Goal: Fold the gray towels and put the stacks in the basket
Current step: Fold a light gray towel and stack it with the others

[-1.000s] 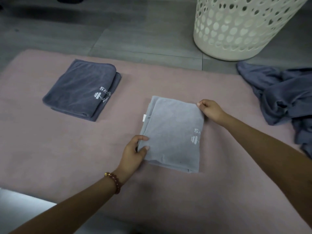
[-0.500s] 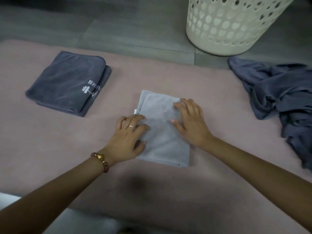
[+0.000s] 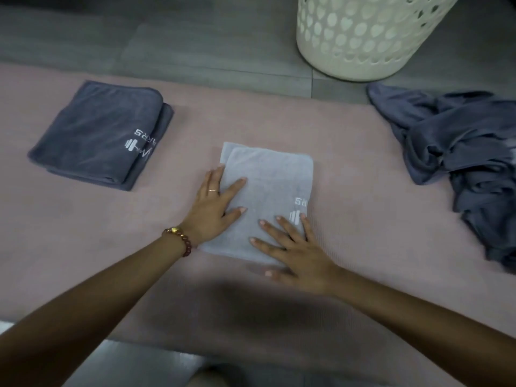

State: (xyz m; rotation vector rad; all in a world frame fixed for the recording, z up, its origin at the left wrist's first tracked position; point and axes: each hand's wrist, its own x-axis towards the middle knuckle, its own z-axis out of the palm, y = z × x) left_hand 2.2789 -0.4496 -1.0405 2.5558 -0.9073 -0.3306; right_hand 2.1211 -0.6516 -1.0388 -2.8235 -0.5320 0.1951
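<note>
A folded light gray towel [image 3: 272, 185] lies in the middle of the pink mat [image 3: 363, 169]. My left hand [image 3: 215, 208] rests flat on its left edge, fingers spread. My right hand [image 3: 296, 252] lies flat on its near right corner, fingers apart. Neither hand grips anything. A folded dark gray towel [image 3: 97, 132] with a white logo sits at the left of the mat. A crumpled heap of dark gray towels [image 3: 463, 152] lies at the right. The white perforated basket [image 3: 363, 37] stands on the floor beyond the mat.
Gray floor tiles [image 3: 167, 46] run behind the mat. The mat's near edge is at the bottom left, with a pale floor strip [image 3: 134, 367] below it.
Both hands have slid from the towel's middle outward and toward me, pressing it flat. The view has shifted slightly.
</note>
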